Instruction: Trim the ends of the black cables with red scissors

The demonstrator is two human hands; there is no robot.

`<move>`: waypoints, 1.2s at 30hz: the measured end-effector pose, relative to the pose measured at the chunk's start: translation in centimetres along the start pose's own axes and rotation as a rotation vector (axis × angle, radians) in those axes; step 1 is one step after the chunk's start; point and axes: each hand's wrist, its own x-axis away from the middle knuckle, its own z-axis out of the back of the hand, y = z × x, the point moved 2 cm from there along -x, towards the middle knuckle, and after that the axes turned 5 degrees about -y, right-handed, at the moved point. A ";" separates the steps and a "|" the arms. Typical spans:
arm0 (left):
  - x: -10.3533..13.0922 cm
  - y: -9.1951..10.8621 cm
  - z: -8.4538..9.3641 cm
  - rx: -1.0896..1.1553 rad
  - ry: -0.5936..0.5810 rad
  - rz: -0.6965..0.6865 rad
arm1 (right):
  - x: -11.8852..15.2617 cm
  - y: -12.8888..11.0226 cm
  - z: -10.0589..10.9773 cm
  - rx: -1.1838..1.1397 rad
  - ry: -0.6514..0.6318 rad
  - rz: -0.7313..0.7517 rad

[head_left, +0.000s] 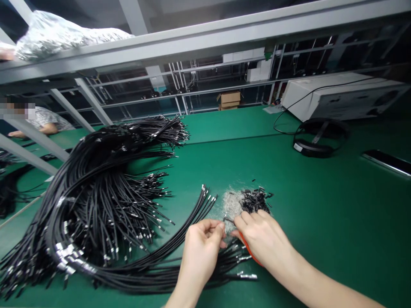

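My left hand (204, 244) pinches the end of a black cable just left of my right hand. In my right hand (258, 233) is a tool with a red handle (248, 250), its dark tip pointing at the pinched cable end. Beyond both hands lie a heap of short black pieces (256, 200) and a pile of pale, thin scraps (231, 202). A bundle of black cables (144, 273) with silvery ends runs under my left hand. Several more cable ends (205, 199) fan out at its upper left.
A large mass of black cables (105, 184) covers the left of the green table (305, 205). On the right are a black headband-like device (313, 147), a white box (337, 96) and a dark flat object (387, 162). A person (51, 119) sits at far left, behind metal posts.
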 end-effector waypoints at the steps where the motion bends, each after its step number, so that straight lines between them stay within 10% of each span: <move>1: 0.0 0.0 0.0 0.003 0.002 -0.001 | 0.0 0.0 0.0 0.001 -0.005 0.006; 14: -0.5 -1.2 -0.2 -0.046 0.022 -0.010 | -0.5 0.6 0.0 -0.128 -0.133 -0.029; 26: 1.2 -0.1 -0.3 0.024 0.081 -0.124 | -1.4 -0.2 -0.3 -1.484 0.009 -0.290; 36: 1.9 0.3 0.3 0.217 -0.011 -0.033 | -0.6 -0.5 0.7 -1.683 0.044 -0.174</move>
